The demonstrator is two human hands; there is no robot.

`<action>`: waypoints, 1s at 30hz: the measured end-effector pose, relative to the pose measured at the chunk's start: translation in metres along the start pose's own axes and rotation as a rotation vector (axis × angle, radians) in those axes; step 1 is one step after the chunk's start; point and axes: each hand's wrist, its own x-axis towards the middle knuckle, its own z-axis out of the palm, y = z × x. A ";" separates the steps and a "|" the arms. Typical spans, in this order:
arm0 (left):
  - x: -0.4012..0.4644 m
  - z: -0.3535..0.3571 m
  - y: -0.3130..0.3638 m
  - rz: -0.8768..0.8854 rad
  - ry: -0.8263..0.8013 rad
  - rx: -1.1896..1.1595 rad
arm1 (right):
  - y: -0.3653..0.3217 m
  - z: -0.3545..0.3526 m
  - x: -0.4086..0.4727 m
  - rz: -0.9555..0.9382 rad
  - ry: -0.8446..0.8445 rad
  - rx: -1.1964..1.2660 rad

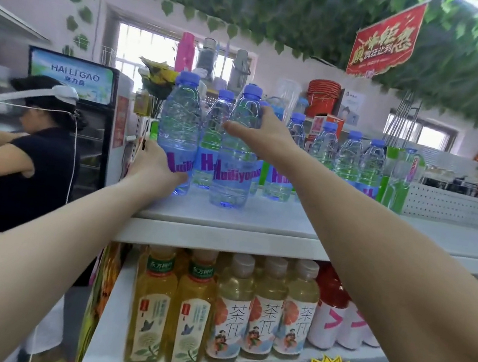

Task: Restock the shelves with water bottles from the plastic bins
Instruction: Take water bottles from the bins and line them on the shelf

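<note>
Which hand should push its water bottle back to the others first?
Probably the right hand. It grips its bottle up high, just in front of the back row. The left hand holds the corner bottle low.

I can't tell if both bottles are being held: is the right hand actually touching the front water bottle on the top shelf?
Touching. The head view shows the right hand wrapped round the upper body of the front water bottle, thumb across its near side.
</note>
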 end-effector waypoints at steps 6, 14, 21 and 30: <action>-0.013 -0.004 0.006 -0.004 -0.006 0.023 | 0.003 0.004 -0.001 -0.080 0.046 0.065; -0.021 -0.006 0.013 -0.040 -0.018 0.012 | -0.002 0.004 0.006 -0.054 -0.043 0.119; -0.022 -0.005 0.012 -0.034 0.005 0.007 | -0.008 0.000 0.019 -0.017 -0.040 0.174; -0.018 -0.004 0.011 -0.034 -0.054 0.018 | -0.018 0.010 0.014 -0.125 0.017 -0.020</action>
